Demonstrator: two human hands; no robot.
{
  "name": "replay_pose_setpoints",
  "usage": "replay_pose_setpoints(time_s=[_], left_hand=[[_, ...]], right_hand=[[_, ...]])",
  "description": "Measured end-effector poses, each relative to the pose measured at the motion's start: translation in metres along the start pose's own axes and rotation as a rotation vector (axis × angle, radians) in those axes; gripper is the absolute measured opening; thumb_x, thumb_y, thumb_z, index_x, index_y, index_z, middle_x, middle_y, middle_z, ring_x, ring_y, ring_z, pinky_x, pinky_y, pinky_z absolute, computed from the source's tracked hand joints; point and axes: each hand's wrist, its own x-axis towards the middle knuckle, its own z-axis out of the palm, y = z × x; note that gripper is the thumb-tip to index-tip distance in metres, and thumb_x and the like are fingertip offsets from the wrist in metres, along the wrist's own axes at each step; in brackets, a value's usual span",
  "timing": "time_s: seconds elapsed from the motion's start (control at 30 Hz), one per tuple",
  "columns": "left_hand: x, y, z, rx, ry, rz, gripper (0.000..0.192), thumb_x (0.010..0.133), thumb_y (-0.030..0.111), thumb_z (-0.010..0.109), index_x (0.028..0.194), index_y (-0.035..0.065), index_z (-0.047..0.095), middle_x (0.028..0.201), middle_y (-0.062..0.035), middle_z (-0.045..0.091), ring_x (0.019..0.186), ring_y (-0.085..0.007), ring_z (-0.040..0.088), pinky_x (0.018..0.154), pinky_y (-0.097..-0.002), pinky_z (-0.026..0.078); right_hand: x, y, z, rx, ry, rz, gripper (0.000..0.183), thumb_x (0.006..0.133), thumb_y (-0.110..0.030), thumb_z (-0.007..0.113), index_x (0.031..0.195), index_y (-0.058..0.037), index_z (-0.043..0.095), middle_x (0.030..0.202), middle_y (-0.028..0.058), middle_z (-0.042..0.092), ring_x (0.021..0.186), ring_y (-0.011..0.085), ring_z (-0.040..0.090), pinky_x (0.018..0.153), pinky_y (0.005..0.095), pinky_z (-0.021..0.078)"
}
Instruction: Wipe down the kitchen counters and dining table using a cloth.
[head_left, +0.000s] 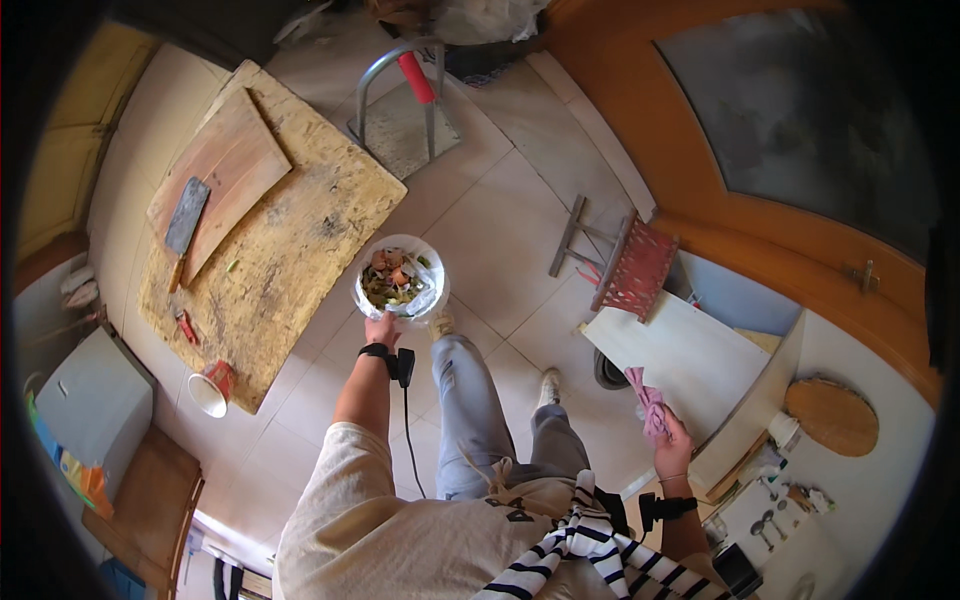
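My left hand grips the near rim of a white plastic bin lined with a clear bag. Food scraps, with peelings and shell-like pieces among them, lie inside it. Held out to the right, my right hand is closed around a bunched pink cloth. To the left of the bin stands a worn yellow table. On it are a wooden cutting board, a cleaver lying on the board, a small red-handled tool and a red and white cup at the near corner.
A small stool with a red woven seat stands on the tiled floor beside a white board. Beyond the table is a metal-framed item with a red grip. An orange wooden door is at the right, a grey box at the left.
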Motion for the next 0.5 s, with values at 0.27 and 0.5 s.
replay_pose_setpoints(time_s=[0.27, 0.5], left_hand=[[0.035, -0.014, -0.001, 0.136, 0.057, 0.210, 0.043, 0.081, 0.025, 0.061, 0.118, 0.0094, 0.047, 0.092, -0.0027, 0.058, 0.070, -0.0170, 0.054, 0.053, -0.0315, 0.044], [0.098, -0.033, 0.004, 0.266, 0.097, 0.226, 0.038, 0.085, 0.022, 0.059, 0.117, 0.0087, 0.043, 0.086, -0.0038, 0.057, 0.067, -0.0148, 0.055, 0.049, -0.0308, 0.043]], right_hand=[[0.011, -0.009, 0.009, -0.083, -0.078, -0.051, 0.053, 0.071, 0.010, 0.042, 0.119, -0.0016, 0.058, 0.112, 0.0186, 0.063, 0.104, 0.0285, 0.060, 0.094, 0.0334, 0.0445], [0.011, -0.008, 0.011, -0.116, -0.086, 0.001, 0.053, 0.069, 0.011, 0.044, 0.118, -0.0027, 0.060, 0.111, 0.0190, 0.063, 0.104, 0.0285, 0.061, 0.093, 0.0328, 0.0457]])
